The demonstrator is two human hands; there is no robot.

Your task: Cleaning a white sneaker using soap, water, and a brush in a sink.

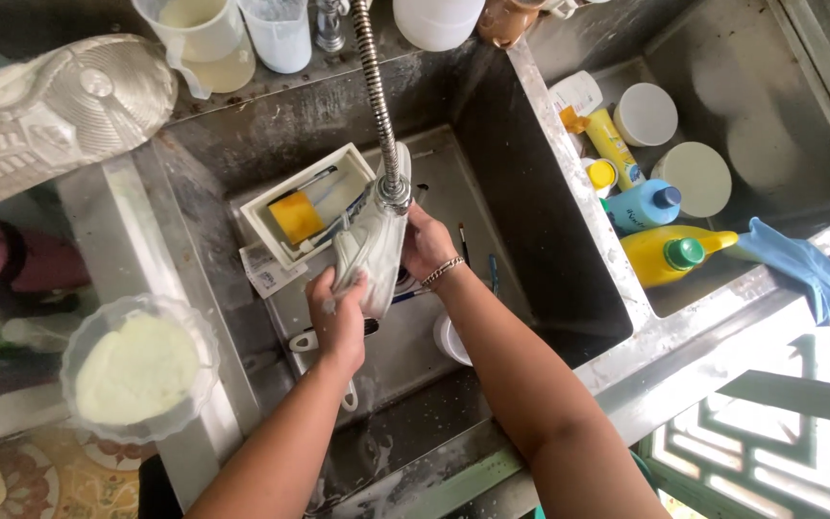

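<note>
Two hands on one white shoe over the sink, under the hose head. Left hand grip closed around shoe's lower end; right hand grip closed on its side, bracelet at wrist. White tray with yellow sponge behind. Second shoe sole-up on left worktop. Right basin: yellow bottle, green cap; blue bottle; yellow tube; round white lids. Blue cloth on rim. Bowl of white stuff at left.

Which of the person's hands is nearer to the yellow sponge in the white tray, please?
Left. The left hand grips the shoe just below the sponge; the right hand is behind the shoe.
</note>
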